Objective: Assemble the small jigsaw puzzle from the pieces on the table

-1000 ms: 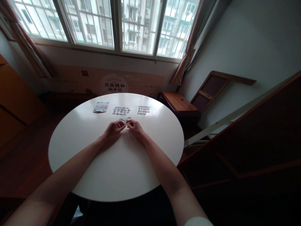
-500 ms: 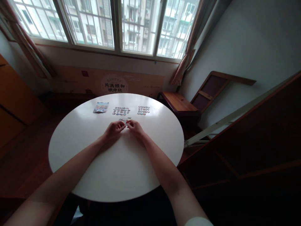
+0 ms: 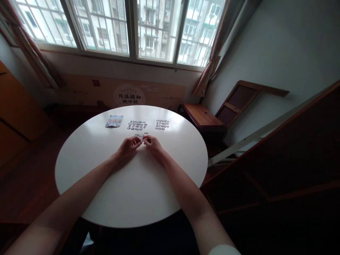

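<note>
Both hands meet over a small cluster of jigsaw puzzle pieces near the middle of the round white table. My left hand is closed, with thumb and fingertips on the cluster's near left edge. From the other side my right hand pinches at its right edge. Puzzle pieces show between the fingertips; their outlines are partly hidden by the fingers. Beyond the hands lie a wider group of loose puzzle pieces and, to its right, pieces set out in rows.
A colourful picture sheet or packet lies at the table's far left. Behind the table's right edge stands a wooden chair or bench. A dark wooden panel leans at the right, and barred windows run along the back.
</note>
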The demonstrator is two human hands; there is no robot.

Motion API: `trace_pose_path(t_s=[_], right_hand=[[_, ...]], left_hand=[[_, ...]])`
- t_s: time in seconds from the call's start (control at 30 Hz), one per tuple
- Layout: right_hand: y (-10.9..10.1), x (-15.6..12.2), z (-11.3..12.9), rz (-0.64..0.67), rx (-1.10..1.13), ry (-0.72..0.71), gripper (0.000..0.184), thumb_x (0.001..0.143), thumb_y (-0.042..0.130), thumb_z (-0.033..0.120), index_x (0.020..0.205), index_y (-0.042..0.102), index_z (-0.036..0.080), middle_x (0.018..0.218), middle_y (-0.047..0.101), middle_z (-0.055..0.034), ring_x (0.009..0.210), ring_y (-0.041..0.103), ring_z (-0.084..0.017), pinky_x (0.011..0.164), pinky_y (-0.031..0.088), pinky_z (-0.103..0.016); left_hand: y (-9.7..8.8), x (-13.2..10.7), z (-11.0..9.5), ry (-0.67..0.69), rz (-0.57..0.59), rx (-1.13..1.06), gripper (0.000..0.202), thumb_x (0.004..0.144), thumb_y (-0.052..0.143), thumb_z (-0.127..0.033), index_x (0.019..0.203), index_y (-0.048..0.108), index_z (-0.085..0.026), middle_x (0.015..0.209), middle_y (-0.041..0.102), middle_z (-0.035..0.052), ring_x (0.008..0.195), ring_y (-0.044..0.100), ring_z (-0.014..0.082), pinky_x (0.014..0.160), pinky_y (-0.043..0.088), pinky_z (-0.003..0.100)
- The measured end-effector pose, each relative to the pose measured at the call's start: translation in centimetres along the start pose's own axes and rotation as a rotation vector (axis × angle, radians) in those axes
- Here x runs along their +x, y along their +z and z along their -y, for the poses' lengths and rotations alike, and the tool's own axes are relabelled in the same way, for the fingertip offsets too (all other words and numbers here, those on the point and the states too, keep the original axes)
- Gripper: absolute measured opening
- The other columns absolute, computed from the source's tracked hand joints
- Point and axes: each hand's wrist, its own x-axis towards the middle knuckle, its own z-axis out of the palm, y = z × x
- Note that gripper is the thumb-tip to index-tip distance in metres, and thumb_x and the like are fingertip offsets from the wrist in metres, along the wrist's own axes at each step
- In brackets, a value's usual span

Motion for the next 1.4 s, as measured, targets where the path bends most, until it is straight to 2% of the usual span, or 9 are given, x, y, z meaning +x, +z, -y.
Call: trace_pose_path(t_s=[1.4], right_hand=[[0.01,-0.01,0.01,0.011,-0.020,-0.001,0.022,0.080,0.051,0.017,0.095,0.067,0.014,0.066,0.062,0.0009,0.061,0.053,-0.010,0.063,0.041,-0.021]], left_hand=[[-0.01,-0.01,0.15,0.003,-0.002,0.010,0.023,0.082,0.059,-0.037,0.078,0.065,-0.015,0.063,0.062,0.0008,0.055,0.055,0.0117,0.052,0.044,0.021]])
